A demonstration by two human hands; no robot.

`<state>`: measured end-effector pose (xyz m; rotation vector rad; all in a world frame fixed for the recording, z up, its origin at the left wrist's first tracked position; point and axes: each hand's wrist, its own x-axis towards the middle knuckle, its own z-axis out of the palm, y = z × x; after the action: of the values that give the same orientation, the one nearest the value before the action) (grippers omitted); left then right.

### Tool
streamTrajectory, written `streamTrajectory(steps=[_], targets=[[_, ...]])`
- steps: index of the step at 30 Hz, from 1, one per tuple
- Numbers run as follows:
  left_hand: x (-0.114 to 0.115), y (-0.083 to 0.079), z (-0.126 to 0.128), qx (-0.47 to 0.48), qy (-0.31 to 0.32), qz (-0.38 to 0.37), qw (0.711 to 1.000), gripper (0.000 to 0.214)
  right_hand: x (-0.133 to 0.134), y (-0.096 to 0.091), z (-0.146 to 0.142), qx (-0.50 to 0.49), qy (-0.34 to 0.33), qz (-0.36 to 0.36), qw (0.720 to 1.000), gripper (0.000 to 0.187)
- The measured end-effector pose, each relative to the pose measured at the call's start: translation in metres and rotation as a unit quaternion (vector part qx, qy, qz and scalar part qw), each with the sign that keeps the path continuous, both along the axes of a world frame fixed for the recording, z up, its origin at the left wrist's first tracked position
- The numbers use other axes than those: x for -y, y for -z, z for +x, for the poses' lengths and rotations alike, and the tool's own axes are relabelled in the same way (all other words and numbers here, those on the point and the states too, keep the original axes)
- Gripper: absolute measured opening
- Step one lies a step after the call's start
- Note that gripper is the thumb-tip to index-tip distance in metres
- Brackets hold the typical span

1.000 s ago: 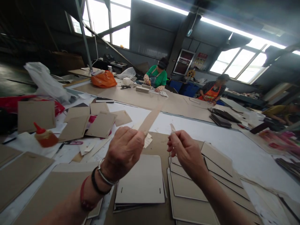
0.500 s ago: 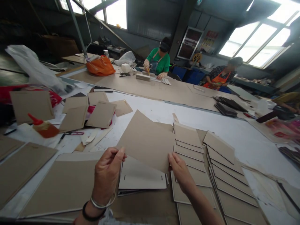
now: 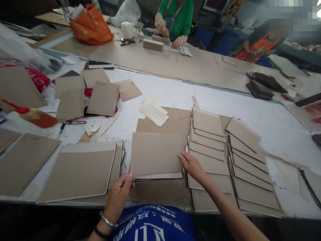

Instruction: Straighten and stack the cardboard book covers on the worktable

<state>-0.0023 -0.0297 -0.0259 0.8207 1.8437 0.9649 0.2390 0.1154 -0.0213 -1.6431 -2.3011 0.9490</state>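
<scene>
Directly in front of me a grey-brown cardboard sheet (image 3: pixel 155 152) lies nearly flat over a small stack of white-edged boards (image 3: pixel 170 175). My left hand (image 3: pixel 121 187), with a silver bangle and a dark band at the wrist, pinches the sheet's lower left corner. On the opposite side, my right hand (image 3: pixel 192 164) grips its right edge between thumb and fingers. A strip of the board beneath shows along the sheet's near edge; the rest of that board is covered.
Overlapping board panels (image 3: pixel 208 147) fan out on the right, with a second row (image 3: pixel 250 180) beyond. Larger boards (image 3: pixel 80 174) lie left. White paper strips (image 3: pixel 154 112), a red-tipped glue bottle (image 3: pixel 37 117) and an orange bag (image 3: pixel 91 26) are farther off. Two people work across the table.
The sheet has come down from a tilted, raised position to lie square over the stack. Both hands moved with it, and the white strips behind came into sight. My view has tipped downward.
</scene>
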Motion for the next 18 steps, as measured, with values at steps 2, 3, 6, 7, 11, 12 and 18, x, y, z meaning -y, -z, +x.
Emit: streamTrajectory(steps=[2,3,6,7,11,12,18], targets=[[0.002,0.005,-0.001,-0.008,0.012,-0.025,1.000,0.040,0.001,0.005,0.001,0.016,-0.008,-0.015,1.000,0.026],[0.002,0.007,-0.001,-0.013,0.021,-0.036,0.999,0.040,0.002,0.007,0.001,0.026,-0.012,-0.015,0.999,0.026],[0.001,0.012,-0.003,-0.037,0.048,-0.056,0.997,0.041,0.006,0.012,0.003,0.066,-0.019,0.007,0.998,0.025],[0.000,0.012,-0.003,-0.046,0.056,-0.058,0.996,0.041,0.007,0.013,0.003,0.084,-0.021,0.014,0.996,0.025],[-0.005,0.012,-0.003,-0.082,0.078,-0.082,0.990,0.039,0.011,0.018,0.005,0.142,-0.028,0.024,0.989,0.026],[-0.006,0.011,-0.003,-0.088,0.084,-0.091,0.988,0.038,0.012,0.019,0.005,0.150,-0.031,0.029,0.988,0.026],[-0.006,0.014,-0.004,-0.108,0.107,-0.105,0.983,0.036,0.015,0.031,0.008,0.150,-0.031,0.056,0.987,0.029]])
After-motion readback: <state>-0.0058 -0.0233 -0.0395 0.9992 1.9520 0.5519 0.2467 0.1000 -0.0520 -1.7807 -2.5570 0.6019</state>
